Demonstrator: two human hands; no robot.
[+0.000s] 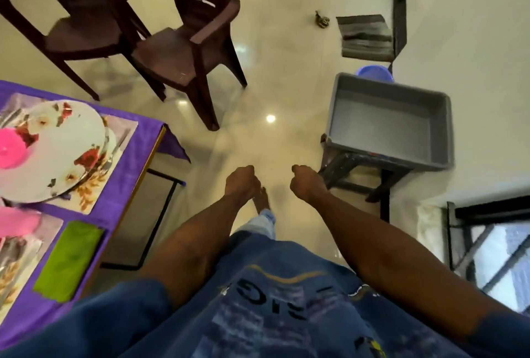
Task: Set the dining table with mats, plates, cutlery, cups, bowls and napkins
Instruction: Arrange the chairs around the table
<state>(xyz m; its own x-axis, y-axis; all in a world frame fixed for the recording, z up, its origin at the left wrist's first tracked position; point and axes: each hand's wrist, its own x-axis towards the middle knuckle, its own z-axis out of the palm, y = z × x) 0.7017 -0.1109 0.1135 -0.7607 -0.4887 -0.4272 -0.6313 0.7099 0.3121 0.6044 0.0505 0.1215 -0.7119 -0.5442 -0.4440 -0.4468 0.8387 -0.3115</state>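
The dining table (137,157) under a purple cloth fills the left edge. On it lies a floral mat (120,139) with a floral plate (66,145), a pink cup (10,148) standing on the plate and cutlery (113,151) beside it. A green napkin (70,260) lies nearer to me on the cloth. My left hand (241,182) and my right hand (304,184) hang over the floor in front of me, fingers curled, holding nothing. Both are well right of the table.
An empty grey tub (390,125) sits on a dark stool (355,174) to the right, a blue bucket (374,73) behind it. Two brown plastic chairs (177,53) stand ahead on the left. A floor mat (365,38) lies by the doorway.
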